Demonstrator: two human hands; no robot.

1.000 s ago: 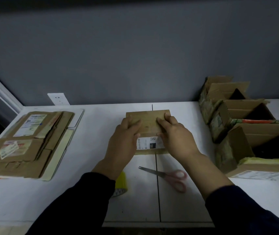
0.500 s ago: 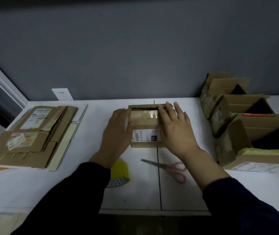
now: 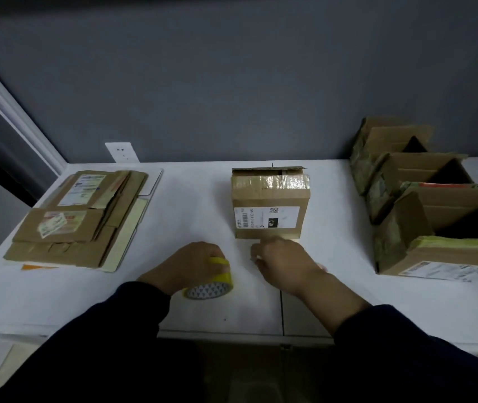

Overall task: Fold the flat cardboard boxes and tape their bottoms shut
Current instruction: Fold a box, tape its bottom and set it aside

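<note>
With the left hand (image 3: pixel 191 266), gripping the yellow tape roll (image 3: pixel 213 287) on the table (image 3: pixel 57 301); with the right hand (image 3: pixel 281 263), curling fingers, hold impossible to tell, just before the folded box (image 3: pixel 269 196) standing mid-table.

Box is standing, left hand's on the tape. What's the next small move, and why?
Probably bring the tape roll up to the box and peel its end free with the right hand: the left hand grips the roll, and the box stands folded just beyond both hands.
</note>
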